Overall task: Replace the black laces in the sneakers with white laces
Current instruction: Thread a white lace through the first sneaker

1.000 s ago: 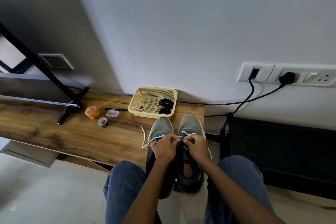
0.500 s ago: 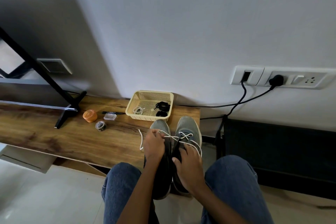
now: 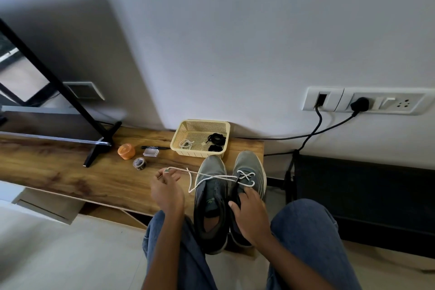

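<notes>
The 2 grey mesh sneakers [image 3: 231, 198] stand at the wooden worktop's [image 3: 70, 172] front edge. Left hand [image 3: 167, 192] fingers pinch the white cord lace [image 3: 211, 175]; right hand [image 3: 250, 213] fingers curl around the right sneaker, partly hiding it.

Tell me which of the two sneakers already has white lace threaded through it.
The right sneaker, the one under the right hand. White lace crisscrosses its eyelets and runs to the left hand; the left sneaker shows none threaded.

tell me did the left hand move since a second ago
Yes. The left hand has pulled the white lace out leftward, away from the sneakers and over the wooden bench.
</notes>
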Available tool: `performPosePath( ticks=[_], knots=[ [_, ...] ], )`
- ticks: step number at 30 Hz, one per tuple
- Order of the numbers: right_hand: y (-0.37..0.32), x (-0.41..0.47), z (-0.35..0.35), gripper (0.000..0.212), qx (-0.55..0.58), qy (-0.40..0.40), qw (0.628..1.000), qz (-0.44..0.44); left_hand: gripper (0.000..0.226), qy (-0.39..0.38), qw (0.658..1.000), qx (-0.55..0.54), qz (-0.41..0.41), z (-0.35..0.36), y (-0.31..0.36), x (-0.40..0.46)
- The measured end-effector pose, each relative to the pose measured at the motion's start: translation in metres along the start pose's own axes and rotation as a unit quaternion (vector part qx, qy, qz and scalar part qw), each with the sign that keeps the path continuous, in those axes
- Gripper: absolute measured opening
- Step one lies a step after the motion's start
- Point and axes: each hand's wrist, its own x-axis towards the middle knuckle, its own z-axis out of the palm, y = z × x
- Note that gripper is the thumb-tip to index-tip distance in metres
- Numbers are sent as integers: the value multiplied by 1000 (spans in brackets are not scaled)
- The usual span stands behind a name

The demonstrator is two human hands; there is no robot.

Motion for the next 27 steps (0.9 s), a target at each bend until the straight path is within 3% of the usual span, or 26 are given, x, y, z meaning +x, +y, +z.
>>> performPosePath(
  ticks=[9,13,17,20,24,27],
  knots=[
    [2,2,3,46,-10,-7,1000,2,13,86,996,-30,-2,-16,-6,-8],
    [2,1,3,41,-11,4,1000,-4,27,103,986,131,5,-11,-11,-16],
    [2,1,4,40,-8,2,1000,-2,24,-41,940,305,147,7,-17,-26],
    [2,2,5,40,-11,-2,1000,-3,24,-166,878,369,256,28,-26,-27],
    [-1,0,3,54,11,-4,1000,7,27,-262,788,495,257,49,-33,-19],
    [0,-1,2,79,25,-6,1000,11,24,-262,773,527,237,52,-34,-13]
  ],
)
